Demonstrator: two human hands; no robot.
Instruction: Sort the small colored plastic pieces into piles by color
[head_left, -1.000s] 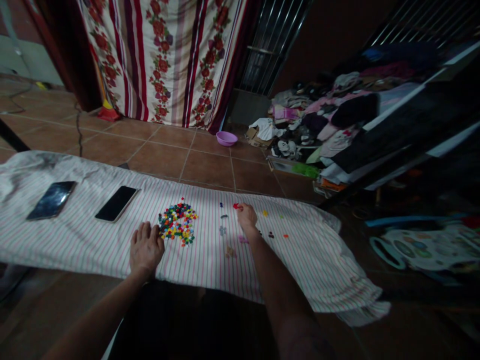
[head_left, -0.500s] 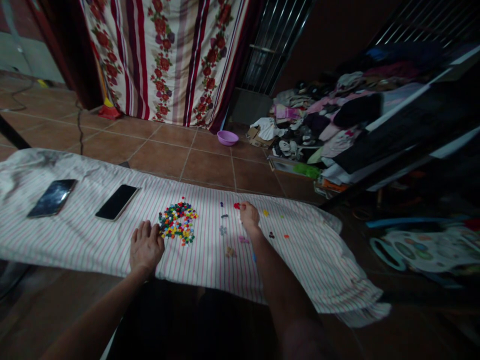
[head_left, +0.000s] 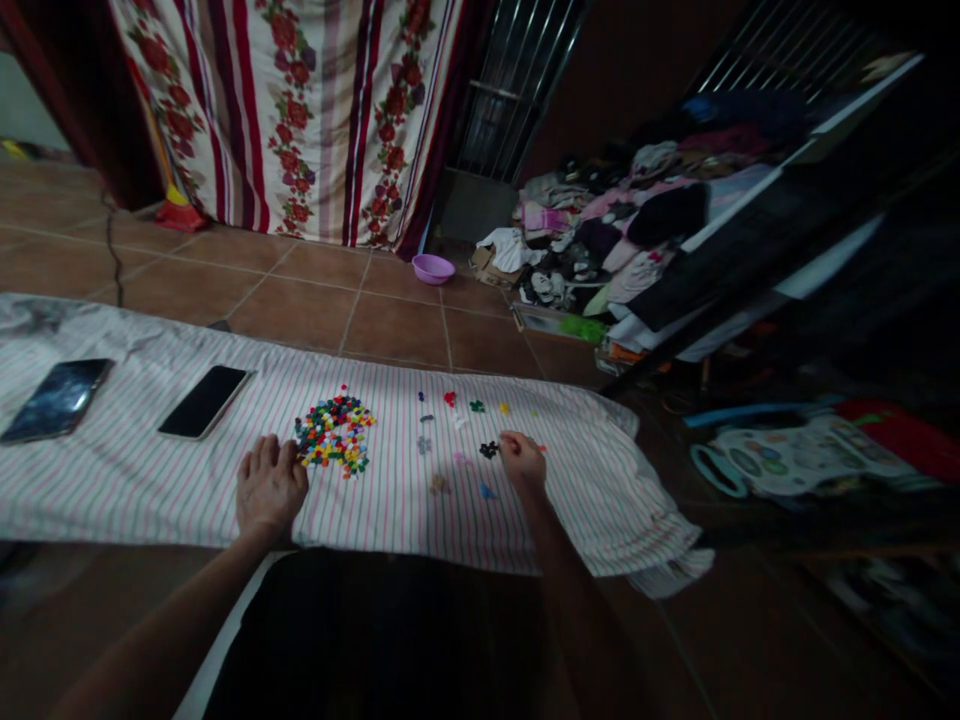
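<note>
Small coloured beads, blurred in detail, lie on a striped cloth [head_left: 405, 530]. My left hand [head_left: 271, 487] rests flat at the left edge of the mixed bead pile [head_left: 334, 435], fingers stretched out. My right hand [head_left: 523, 462] is pinched and down at the cloth, just right of the black beads [head_left: 488, 450]; its fingers hide what they hold, if anything. One-colour groups surround it: red beads [head_left: 449, 399], green beads [head_left: 477, 406], yellow beads [head_left: 504, 408], grey beads [head_left: 424, 445], tan beads [head_left: 438, 484] and blue beads [head_left: 486, 491]. An orange bead [head_left: 543, 448] shows behind the hand.
Two phone-like devices lie to the left, a dark tablet [head_left: 58, 400] and a black phone [head_left: 204, 402]. Beyond the cloth are a tiled floor, a purple basin [head_left: 433, 268] and a floral curtain [head_left: 322, 120]. A heap of clothes [head_left: 600, 215] lies back right.
My right hand has moved from the red beads toward me and right, to beside the black beads. The view has shifted right. My left hand stays by the pile.
</note>
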